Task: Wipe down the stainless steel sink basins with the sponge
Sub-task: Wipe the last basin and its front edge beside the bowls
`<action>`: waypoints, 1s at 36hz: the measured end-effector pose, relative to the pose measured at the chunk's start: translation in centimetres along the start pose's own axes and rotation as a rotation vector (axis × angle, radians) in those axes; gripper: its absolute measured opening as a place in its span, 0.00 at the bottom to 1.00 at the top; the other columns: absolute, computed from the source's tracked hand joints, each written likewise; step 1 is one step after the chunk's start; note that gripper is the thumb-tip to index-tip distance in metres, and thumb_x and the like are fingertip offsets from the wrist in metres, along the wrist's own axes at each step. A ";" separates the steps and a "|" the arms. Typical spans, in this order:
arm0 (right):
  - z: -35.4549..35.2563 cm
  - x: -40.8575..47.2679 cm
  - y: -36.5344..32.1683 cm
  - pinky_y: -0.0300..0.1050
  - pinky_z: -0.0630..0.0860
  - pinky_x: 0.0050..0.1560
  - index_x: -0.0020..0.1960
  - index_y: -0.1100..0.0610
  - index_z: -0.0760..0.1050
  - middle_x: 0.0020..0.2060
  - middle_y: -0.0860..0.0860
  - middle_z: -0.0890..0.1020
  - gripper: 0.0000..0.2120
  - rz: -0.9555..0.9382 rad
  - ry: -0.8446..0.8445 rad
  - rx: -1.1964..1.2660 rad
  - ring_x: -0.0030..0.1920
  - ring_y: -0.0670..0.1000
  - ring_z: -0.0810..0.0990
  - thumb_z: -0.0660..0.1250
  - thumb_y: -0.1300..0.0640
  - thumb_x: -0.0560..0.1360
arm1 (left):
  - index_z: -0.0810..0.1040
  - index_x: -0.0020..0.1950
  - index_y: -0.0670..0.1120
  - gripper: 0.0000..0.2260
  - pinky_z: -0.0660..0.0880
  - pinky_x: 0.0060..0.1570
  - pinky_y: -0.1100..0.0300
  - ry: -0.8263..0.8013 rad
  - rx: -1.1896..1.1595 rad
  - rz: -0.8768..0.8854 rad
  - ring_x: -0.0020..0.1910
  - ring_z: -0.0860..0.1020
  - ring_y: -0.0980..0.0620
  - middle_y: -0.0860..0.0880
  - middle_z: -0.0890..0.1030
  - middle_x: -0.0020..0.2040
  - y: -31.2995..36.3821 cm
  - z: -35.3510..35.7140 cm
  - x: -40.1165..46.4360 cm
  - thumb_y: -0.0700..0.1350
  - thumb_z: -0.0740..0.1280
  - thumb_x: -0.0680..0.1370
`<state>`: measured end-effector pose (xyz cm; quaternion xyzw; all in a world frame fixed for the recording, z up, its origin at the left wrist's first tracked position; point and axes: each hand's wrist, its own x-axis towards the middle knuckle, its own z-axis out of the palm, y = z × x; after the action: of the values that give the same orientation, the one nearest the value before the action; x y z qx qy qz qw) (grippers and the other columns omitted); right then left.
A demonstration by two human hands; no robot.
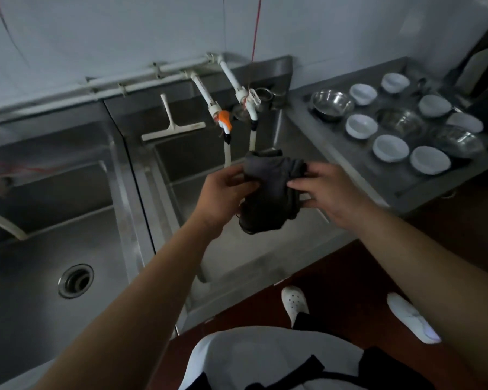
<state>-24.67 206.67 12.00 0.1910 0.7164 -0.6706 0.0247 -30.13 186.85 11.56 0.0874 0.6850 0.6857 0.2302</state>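
Observation:
A dark grey cloth [268, 190], bunched and folded, hangs in the air over the right sink basin [186, 164]. My left hand [223, 192] grips its left side and my right hand [324, 190] grips its right side, thumbs on top. No sponge shows in view. The left sink basin [40, 249] lies lower left with a round drain [76, 280] in its floor. Both basins are stainless steel and look dry.
Two white tap pipes [226, 114] hang down behind the cloth. A white squeegee [172, 128] leans on the back ledge. A steel counter [358, 161] at right carries several white bowls [390, 147] and steel bowls [331, 104]. My white shoes [293, 302] stand on the brown floor.

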 end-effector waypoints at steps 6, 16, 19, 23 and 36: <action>-2.2 3.1 1.4 0.41 0.76 0.35 0.41 0.54 0.83 0.34 0.49 0.84 0.04 -0.196 0.122 -0.351 0.35 0.46 0.82 0.73 0.62 0.71 | 0.79 0.63 0.46 0.14 0.81 0.47 0.39 -0.084 -0.020 -0.110 0.56 0.82 0.42 0.44 0.83 0.57 -0.1 2.4 2.3 0.38 0.69 0.78; -5.5 6.7 1.4 0.49 0.80 0.47 0.56 0.54 0.77 0.45 0.49 0.83 0.12 -0.314 -0.110 -0.426 0.47 0.48 0.82 0.72 0.55 0.73 | 0.84 0.54 0.47 0.11 0.81 0.55 0.50 0.566 0.033 -0.087 0.47 0.84 0.54 0.49 0.86 0.46 0.7 11.4 7.9 0.35 0.67 0.77; -5.3 7.9 1.9 0.32 0.78 0.42 0.59 0.50 0.75 0.48 0.45 0.81 0.19 -0.332 -0.203 -0.336 0.47 0.43 0.82 0.75 0.57 0.71 | 0.84 0.45 0.56 0.13 0.80 0.56 0.46 0.647 -0.062 -0.121 0.48 0.84 0.55 0.53 0.86 0.43 0.8 13.5 8.7 0.38 0.66 0.78; -5.0 10.4 2.4 0.34 0.77 0.30 0.53 0.49 0.74 0.54 0.49 0.70 0.14 -0.275 -0.273 -0.334 0.39 0.46 0.80 0.74 0.58 0.71 | 0.82 0.54 0.59 0.12 0.78 0.60 0.45 0.579 -0.227 -0.154 0.55 0.82 0.53 0.52 0.85 0.52 0.6 15.4 8.4 0.43 0.67 0.76; -5.8 18.4 -0.3 0.46 0.80 0.50 0.59 0.48 0.78 0.53 0.52 0.85 0.25 -0.010 -0.742 -0.109 0.55 0.52 0.84 0.73 0.70 0.69 | 0.66 0.75 0.55 0.30 0.73 0.66 0.43 0.485 1.194 0.217 0.73 0.67 0.46 0.47 0.67 0.74 2.3 8.8 3.3 0.34 0.66 0.76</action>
<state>-40.49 216.75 7.48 -0.0703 0.6943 -0.6550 0.2896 -29.59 196.33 13.55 0.1116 0.9678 0.2071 -0.0897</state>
